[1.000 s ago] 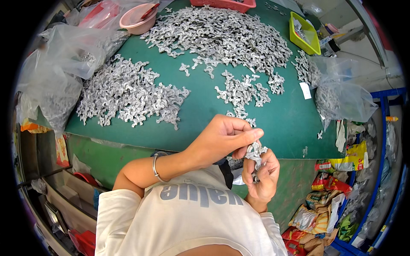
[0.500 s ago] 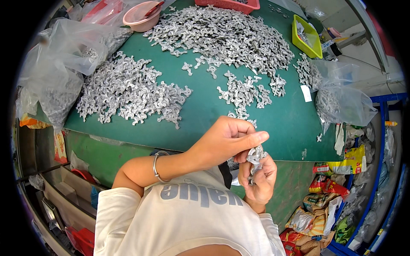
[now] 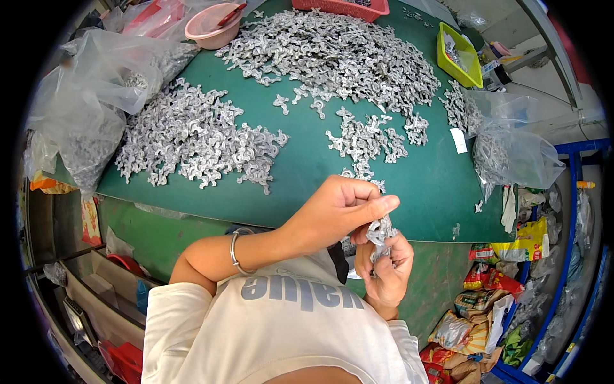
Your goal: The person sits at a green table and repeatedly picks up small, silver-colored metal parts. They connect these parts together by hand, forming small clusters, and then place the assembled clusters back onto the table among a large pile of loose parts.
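My left hand is closed, thumb over bent fingers, at the near edge of the green table. It pinches a small silver-grey cast metal part with curved arms. Just below, my right hand is closed too, its fingers curled around more of these metal parts; how many is hidden. A large pile of metal parts spreads over the back of the table. To the left lies a second pile, and a small cluster sits beyond my hands.
Clear plastic bags of parts stand at the left and right. A pink bowl, a red tray and a yellow-green basket line the back. Colourful sacks lie beside a blue rack at right.
Both hands stay together and have shifted very slightly left. The metal part between them has turned a little. The piles look the same.
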Demonstrator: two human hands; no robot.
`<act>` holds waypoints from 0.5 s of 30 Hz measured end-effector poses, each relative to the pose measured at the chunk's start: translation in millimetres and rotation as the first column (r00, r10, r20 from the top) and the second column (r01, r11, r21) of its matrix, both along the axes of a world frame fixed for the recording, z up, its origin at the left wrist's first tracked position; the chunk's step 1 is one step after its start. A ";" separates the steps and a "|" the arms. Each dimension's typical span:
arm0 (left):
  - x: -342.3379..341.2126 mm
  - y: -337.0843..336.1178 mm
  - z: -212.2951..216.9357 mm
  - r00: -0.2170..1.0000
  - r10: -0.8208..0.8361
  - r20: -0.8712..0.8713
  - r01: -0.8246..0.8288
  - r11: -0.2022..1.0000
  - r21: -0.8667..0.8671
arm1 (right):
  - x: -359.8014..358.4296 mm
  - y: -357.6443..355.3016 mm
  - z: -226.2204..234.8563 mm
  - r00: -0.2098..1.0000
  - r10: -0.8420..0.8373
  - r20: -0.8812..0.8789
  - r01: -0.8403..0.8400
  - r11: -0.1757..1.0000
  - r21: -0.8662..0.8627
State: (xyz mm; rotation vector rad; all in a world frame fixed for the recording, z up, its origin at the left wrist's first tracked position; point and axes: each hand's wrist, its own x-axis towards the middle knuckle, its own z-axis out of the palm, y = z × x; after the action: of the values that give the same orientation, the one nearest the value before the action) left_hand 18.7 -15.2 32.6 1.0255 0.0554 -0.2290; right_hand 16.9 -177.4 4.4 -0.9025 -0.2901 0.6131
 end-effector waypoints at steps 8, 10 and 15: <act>-1.1 -1.6 -13.4 1.000 -0.003 -0.024 0.002 0.999 -0.048 | 1.6 7.2 -6.4 0.991 -0.130 -0.035 0.128 0.991 -0.041; -4.6 0.3 -17.4 1.000 0.004 -0.017 -0.004 1.000 -0.017 | 6.1 8.9 -14.8 0.987 -0.158 -0.025 0.155 0.982 -0.106; -6.5 7.9 -43.9 0.974 0.196 -0.115 -0.204 0.977 -0.066 | 35.0 -7.7 -37.4 1.000 -0.007 0.028 0.018 0.901 -0.434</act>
State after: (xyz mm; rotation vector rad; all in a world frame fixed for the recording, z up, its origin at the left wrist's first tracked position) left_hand 12.2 -7.3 -11.2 0.9223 0.2448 -0.1015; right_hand 51.9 -185.2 -32.9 -1.3431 -0.1705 0.6673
